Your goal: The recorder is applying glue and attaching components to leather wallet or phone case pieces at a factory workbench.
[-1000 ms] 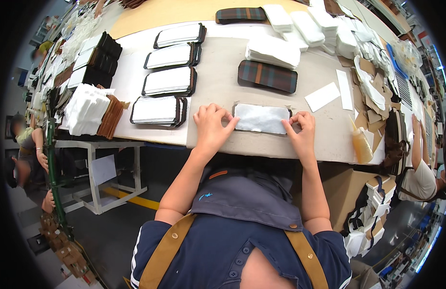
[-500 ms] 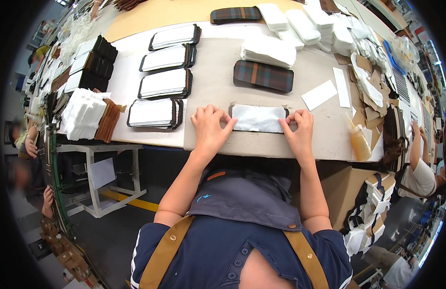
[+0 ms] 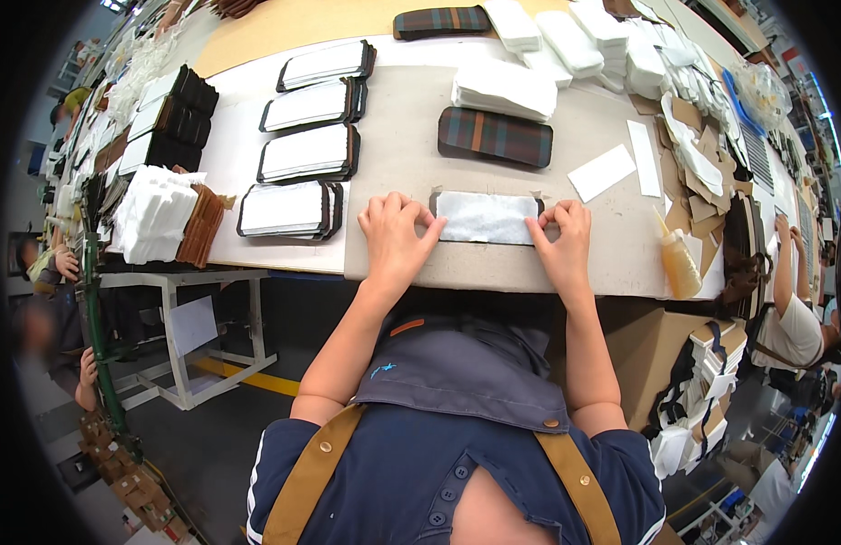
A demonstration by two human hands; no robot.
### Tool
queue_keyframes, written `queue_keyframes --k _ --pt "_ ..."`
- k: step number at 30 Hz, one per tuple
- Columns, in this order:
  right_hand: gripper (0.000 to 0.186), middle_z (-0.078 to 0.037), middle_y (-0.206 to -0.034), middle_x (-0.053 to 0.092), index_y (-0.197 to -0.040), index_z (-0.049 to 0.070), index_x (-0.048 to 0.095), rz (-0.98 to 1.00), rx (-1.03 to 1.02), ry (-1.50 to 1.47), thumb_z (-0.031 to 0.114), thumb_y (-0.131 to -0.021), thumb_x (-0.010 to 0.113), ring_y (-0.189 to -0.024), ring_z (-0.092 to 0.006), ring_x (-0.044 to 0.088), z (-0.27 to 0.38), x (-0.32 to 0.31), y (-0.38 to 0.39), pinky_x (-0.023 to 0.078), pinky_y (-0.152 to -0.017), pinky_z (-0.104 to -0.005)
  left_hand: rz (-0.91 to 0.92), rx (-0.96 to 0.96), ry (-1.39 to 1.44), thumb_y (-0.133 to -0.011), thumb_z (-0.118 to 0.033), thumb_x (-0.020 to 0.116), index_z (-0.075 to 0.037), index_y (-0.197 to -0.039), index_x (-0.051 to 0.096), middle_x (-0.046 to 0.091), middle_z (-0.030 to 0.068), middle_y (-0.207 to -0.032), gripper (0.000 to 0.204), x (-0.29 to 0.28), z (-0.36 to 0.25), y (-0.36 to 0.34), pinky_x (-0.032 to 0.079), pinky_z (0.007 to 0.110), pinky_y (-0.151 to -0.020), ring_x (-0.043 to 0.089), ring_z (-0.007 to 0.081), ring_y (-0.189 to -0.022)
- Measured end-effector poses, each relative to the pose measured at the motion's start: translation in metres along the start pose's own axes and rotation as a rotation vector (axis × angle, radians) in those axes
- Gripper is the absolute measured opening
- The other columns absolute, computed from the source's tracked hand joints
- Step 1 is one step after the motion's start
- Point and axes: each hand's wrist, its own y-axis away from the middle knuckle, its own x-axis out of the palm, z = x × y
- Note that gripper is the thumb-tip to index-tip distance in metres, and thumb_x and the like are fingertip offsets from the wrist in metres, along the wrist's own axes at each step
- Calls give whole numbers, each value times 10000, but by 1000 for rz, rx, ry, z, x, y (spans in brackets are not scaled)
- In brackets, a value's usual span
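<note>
A white fabric-like sheet [image 3: 487, 218] lies on a dark-edged rectangular piece [image 3: 436, 205] near the table's front edge. My left hand [image 3: 398, 238] pinches the sheet's left end between thumb and index finger. At the other end, my right hand [image 3: 563, 240] holds it in a similar pinch. The dark piece shows at both short ends and along the lower edge; its underside is hidden. Just beyond my hands lies a stack of plaid fabric pieces [image 3: 495, 138], brown, green and orange. Behind that rests a pile of white sheets [image 3: 504, 91].
Several stacks of white-topped, dark-edged pieces [image 3: 291, 210] line the table to the left. Farther left are white sheets [image 3: 157, 213] and brown pieces [image 3: 200, 227]. To the right are white strips [image 3: 603, 173], a glue-like bottle [image 3: 680, 265] and cardboard scraps [image 3: 702, 213]. Other people work at both sides.
My hands hold nearly the same pinch at the sheet's ends. The view has shifted slightly, and a person's hands at the far left have moved a little.
</note>
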Motion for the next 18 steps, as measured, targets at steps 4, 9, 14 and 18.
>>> queue_keyframes --k 4,9,14,18 --pt "233 -132 -1017 563 -795 21 634 -10 -16 11 112 -820 847 -1015 -322 516 0 1 0 444 -917 -418 -17 15 -12 -826 -264 838 -117 -795 726 613 41 -997 187 1 0 1 312 440 -990 504 275 -1083" --pt "225 -132 -1029 562 -862 23 639 6 0 13 100 -817 845 -1023 -324 517 1 -1 0 445 -922 -415 4 13 -36 -821 -242 842 -116 -911 709 601 56 -1033 204 2 -2 1 321 449 -989 496 287 -1093" --pt "248 -138 -1081 557 -1004 36 668 -50 -1 -20 85 -825 833 -1046 -326 521 8 -1 -3 445 -934 -418 -58 129 -99 -829 -199 833 -164 -1052 737 571 85 -1224 245 -3 -10 -2 306 506 -1075 463 324 -1222" --pt "301 -139 -1119 551 -1116 64 691 4 -84 6 68 -842 815 -1055 -327 521 6 -2 -1 447 -948 -425 -33 268 -131 -854 -185 816 -240 -1116 781 545 90 -1371 270 -3 -1 -3 264 544 -1145 409 361 -1343"
